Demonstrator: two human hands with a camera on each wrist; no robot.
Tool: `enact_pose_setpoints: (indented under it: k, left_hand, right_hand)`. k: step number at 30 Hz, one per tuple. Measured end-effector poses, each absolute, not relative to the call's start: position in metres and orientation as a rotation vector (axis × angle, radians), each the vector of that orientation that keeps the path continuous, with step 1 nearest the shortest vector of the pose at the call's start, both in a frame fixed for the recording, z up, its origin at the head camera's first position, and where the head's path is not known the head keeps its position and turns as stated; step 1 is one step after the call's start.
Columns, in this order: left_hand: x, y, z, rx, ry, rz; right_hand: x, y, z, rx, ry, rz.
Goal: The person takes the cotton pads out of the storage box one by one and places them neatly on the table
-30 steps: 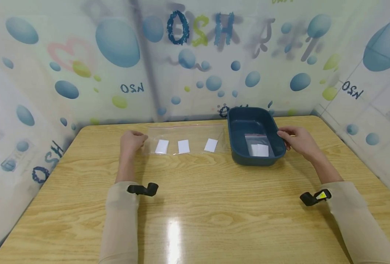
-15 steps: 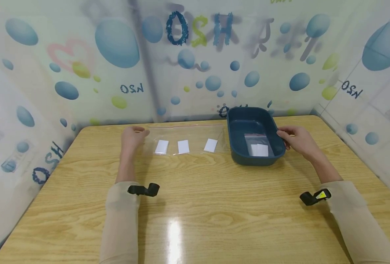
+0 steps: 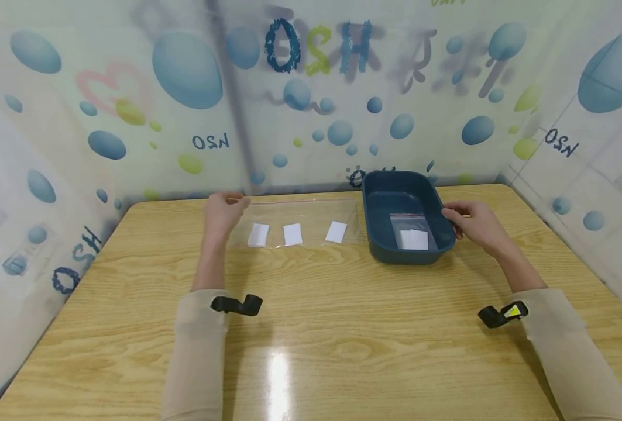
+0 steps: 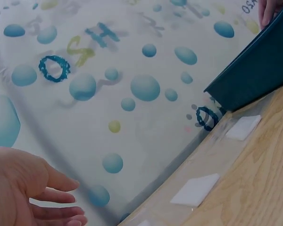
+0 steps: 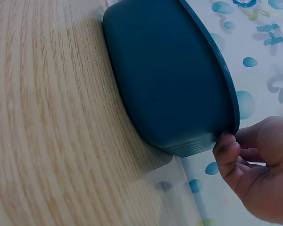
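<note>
Two beige sleeves [image 3: 200,356] [image 3: 579,356] come up from the bottom corners of the frame, each with a black camera [image 3: 237,304] [image 3: 502,314] at the wrist, and bare tabletop [image 3: 353,321] shows between them. Beyond, right of centre, stands a dark blue tub [image 3: 395,256], upright, holding a small bag [image 3: 409,223] with white pieces [image 3: 418,240] inside. The right hand [image 3: 474,225] pinches the tub's rim on its right side, thumb and fingers closed on it. Just left of the tub, three white cards [image 3: 258,235] [image 3: 292,234] [image 3: 336,231] lie in a row within clear plastic [image 3: 316,210], red-lined along its far edge; whether this is one bag or several set side by side is hard to tell. At its upper left corner is the left hand [image 3: 223,211], fingers loosely bent and grasping nothing; contact with the plastic cannot be made out. The step looks like steadying the tub while tending the plastic, and a next move there would call for a light fingertip pinch at a thin, slippery edge. Farthest back, a bubble-patterned wall [image 3: 300,158] fills the top.
</note>
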State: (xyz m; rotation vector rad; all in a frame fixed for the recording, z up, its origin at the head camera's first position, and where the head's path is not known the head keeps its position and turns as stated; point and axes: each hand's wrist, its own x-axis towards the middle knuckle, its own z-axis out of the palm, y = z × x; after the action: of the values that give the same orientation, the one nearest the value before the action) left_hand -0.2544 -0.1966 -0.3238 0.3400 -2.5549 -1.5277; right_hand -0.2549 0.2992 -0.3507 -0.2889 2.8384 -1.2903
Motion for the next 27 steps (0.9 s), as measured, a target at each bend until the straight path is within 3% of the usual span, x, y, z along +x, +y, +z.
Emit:
enact_pose_setpoints:
  k: [27]
  left_hand:
    - [-0.250,-0.157,-0.303,0.142,-2.445,-1.695]
  right_hand:
    - [-0.256,0.299,-0.351,-0.274,2.844,-1.281]
